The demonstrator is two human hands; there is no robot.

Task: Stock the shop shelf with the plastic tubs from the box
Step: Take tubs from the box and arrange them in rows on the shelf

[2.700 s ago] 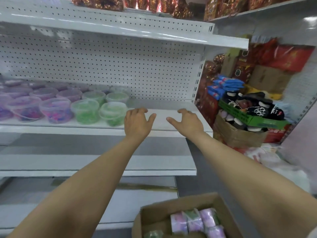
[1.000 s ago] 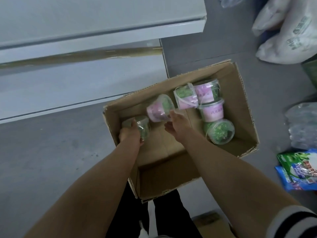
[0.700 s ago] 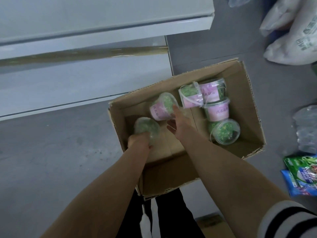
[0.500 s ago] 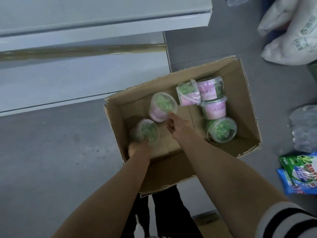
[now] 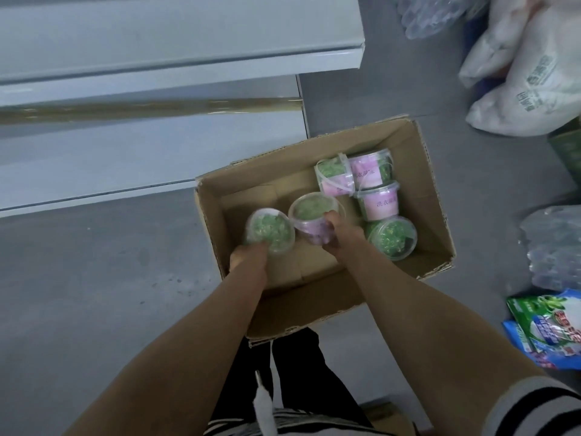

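An open cardboard box [image 5: 434,196] stands on the grey floor below me. My left hand [image 5: 248,258] grips a clear tub of green pieces [image 5: 269,231] from below, over the box's left side. My right hand [image 5: 338,231] grips a second tub with a pink label [image 5: 311,215], lid tilted up, right beside the first. Several more tubs lie in the box's right half: two on their sides at the back [image 5: 334,179], one with a pink label [image 5: 379,201], and one showing its lid [image 5: 391,236].
White shelf boards [image 5: 151,61] run along the upper left, the lowest one with a brown tape strip. White sacks [image 5: 531,73] lie at the upper right. Plastic-wrapped packs [image 5: 556,247] and a green and blue bag [image 5: 547,328] lie on the floor at the right.
My hands left the upper shelf and came down into the box. Each took hold of a tub, and both tubs have been lifted and turned lid-up, closer together.
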